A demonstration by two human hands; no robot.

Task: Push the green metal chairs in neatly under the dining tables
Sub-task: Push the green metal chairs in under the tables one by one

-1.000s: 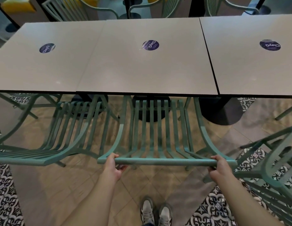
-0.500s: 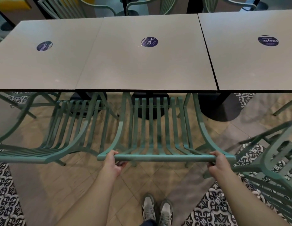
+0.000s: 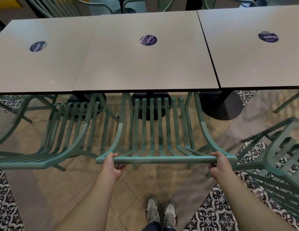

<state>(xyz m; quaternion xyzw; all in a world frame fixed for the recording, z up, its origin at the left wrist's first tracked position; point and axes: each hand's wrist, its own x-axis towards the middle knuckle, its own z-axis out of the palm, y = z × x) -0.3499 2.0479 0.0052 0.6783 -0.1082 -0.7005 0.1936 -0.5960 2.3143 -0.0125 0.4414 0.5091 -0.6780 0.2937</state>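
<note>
Middle green chair (image 3: 159, 130): seat front under the near edge of the centre dining table (image 3: 145, 64), backrest rail out. Left hand (image 3: 112, 165) and right hand (image 3: 218, 164) each curl round a rail end, likely for a straight push. Left neighbour chair (image 3: 50, 139) alongside; right chair (image 3: 279, 164) angled out, crowding the right elbow.

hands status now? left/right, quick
Left hand: grip closed round the top rail of the middle green chair.
Right hand: grip closed round the same rail's other end.
</note>
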